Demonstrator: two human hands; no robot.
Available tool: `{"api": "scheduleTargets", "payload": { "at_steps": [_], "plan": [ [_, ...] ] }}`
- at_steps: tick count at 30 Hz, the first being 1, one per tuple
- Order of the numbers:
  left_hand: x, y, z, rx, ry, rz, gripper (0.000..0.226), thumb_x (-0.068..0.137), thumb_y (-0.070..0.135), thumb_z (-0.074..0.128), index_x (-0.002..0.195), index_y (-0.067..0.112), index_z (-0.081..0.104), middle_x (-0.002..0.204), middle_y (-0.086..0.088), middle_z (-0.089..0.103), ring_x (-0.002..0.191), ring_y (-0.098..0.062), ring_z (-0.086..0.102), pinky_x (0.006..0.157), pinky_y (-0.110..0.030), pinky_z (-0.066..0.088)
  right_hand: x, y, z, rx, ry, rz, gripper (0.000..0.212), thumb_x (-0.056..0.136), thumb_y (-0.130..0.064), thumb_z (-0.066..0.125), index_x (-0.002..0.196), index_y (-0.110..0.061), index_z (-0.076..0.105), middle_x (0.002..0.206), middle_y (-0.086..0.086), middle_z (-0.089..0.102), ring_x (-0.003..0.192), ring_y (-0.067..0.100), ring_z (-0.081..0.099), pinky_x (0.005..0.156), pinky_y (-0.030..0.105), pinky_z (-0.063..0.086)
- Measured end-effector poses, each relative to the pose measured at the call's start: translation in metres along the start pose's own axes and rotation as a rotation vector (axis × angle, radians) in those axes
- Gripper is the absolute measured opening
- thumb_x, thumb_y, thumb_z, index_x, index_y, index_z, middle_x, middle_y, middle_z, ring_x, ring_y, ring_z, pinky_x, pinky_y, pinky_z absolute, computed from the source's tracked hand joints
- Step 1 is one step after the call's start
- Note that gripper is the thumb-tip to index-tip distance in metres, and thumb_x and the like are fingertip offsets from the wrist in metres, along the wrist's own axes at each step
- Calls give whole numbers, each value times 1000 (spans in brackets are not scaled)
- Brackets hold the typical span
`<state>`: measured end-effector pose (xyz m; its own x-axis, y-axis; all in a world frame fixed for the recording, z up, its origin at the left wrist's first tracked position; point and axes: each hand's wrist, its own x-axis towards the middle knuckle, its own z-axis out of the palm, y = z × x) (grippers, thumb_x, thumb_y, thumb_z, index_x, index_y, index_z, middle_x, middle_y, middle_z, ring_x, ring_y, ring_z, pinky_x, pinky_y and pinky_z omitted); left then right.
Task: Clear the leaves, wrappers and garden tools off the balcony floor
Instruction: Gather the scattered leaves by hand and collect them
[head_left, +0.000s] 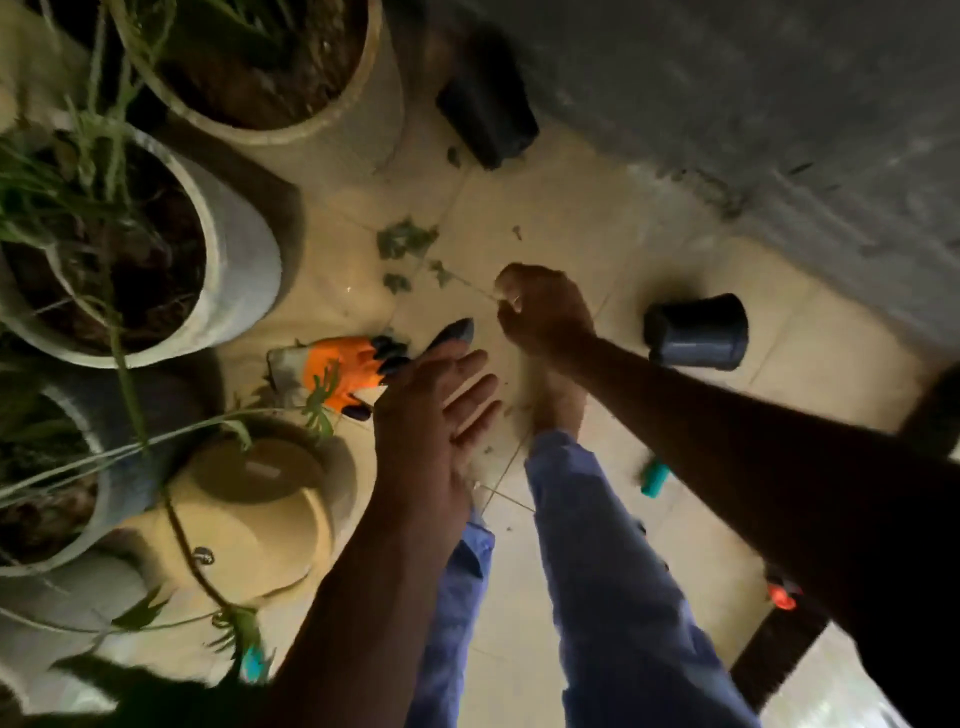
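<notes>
1. A beige tiled balcony floor (597, 218) lies beside a grey wall, with planted pots (234, 244) along the left.
2. The right hand (540, 306) pinches a thin leafy stem (467, 283) just above the floor.
3. The left hand (441, 405) hovers with fingers spread, holding nothing.
4. Loose leaves (402, 241) lie ahead; an orange garden glove (337, 371) lies beside the left hand.
5. Two black pots (696, 332) lie tipped over.
</notes>
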<state>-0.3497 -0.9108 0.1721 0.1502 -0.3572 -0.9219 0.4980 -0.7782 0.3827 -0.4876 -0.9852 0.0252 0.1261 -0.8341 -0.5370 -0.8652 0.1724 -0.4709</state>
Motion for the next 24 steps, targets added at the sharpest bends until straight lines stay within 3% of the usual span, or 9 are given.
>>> {"api": "scheduleTargets", "payload": {
  "at_steps": [7,12,18,24],
  "plan": [
    [66,0,42,-64,-10,-90,26,108,26,45,122,21,66,117,1,76,109,-16,73,93,-34,58,109,68,21,-245,-24,-31,40,90,-11,60,130,-14,60,126,17,59,115,37,59,91,40,54],
    [85,2,49,-65,-40,-105,27,109,27,44,120,21,67,113,2,78,106,-13,74,96,-38,58,144,90,33,-307,-20,-112,37,92,-17,68,126,-10,57,124,18,54,109,35,59,87,39,53],
    [91,11,53,-29,-50,18,25,108,25,44,116,23,68,107,5,79,100,-9,75,84,-29,60,167,87,47,-325,82,-121,26,96,-6,52,121,-5,61,120,18,60,105,34,63,89,37,50],
    [97,-1,66,-7,-11,-110,22,106,21,49,106,25,70,98,7,80,91,-6,76,77,-27,58,189,58,52,-330,50,-227,24,94,-1,53,114,-5,66,115,16,62,101,31,63,83,41,56]
  ]
}}
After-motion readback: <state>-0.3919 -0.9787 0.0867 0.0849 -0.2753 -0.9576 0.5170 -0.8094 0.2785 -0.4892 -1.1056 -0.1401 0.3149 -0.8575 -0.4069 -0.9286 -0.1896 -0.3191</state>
